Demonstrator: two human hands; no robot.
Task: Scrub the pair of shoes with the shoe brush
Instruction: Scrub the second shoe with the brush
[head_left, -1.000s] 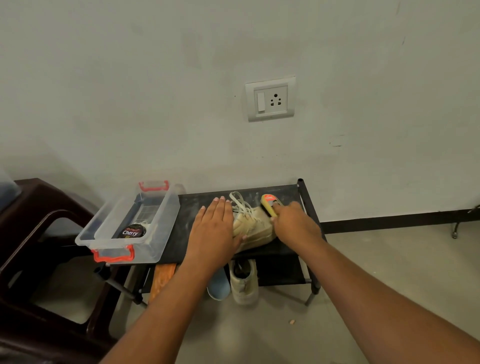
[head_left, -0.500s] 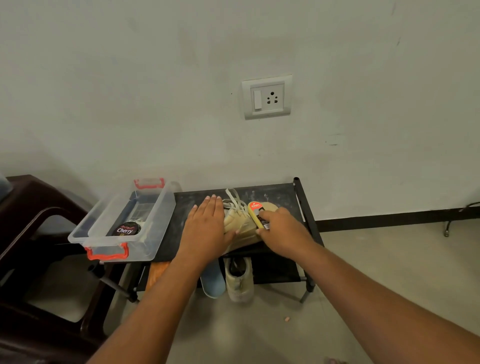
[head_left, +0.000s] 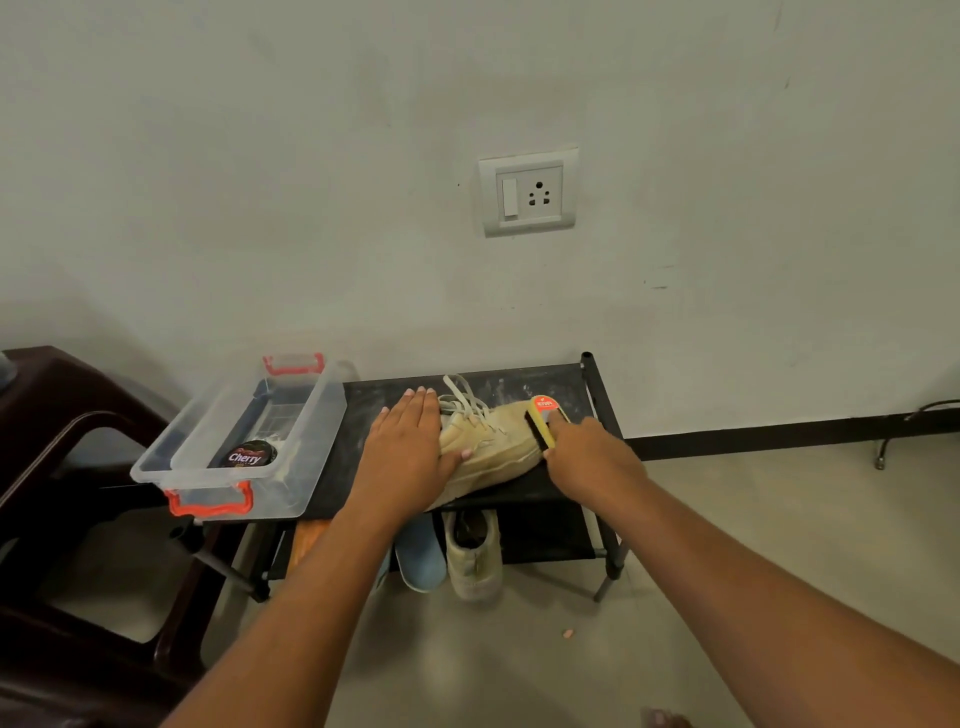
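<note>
Lying on the black rack's (head_left: 597, 387) top shelf, the beige shoe (head_left: 493, 447) has its sole toward the front edge and its toe near the right post; bare shelf shows behind it, up to the wall. The yellow shoe brush (head_left: 541, 422) is set against the toe, grasped by the right hand (head_left: 592, 460) with fingers curled round it. The left hand (head_left: 405, 452) lies flat with fingers straight, pressing the heel end. The second shoe (head_left: 475, 558) stands on the lower shelf. A clear box (head_left: 218, 499) overhangs the rack's left end.

Black rack (head_left: 519, 383) top: tan shoe (head_left: 498, 441), clear bin (head_left: 317, 415).
</note>
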